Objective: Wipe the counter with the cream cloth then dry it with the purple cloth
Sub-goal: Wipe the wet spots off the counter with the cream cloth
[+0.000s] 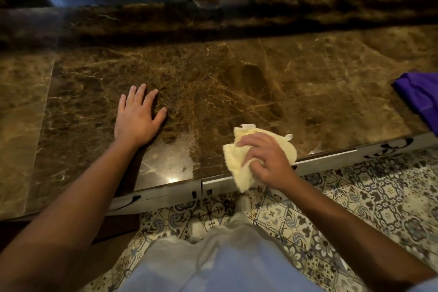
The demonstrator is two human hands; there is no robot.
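Brown veined marble counter [237, 83] fills the head view, dim, with patterned floor tiles [355, 208] below its near edge. At that edge the right hand [267, 161] presses the bunched cream cloth [233, 161], fingers curled over it and gripping, one corner hanging off the edge. Well to the side, the left hand [136, 116] lies flat on the stone, fingers spread, bracing. Far right on the counter, the purple cloth [422, 97] waits untouched. To wipe well, I would flatten the cloth under the palm and work in overlapping passes from the back ledge forward, lifting the bracing hand to cover its patch.
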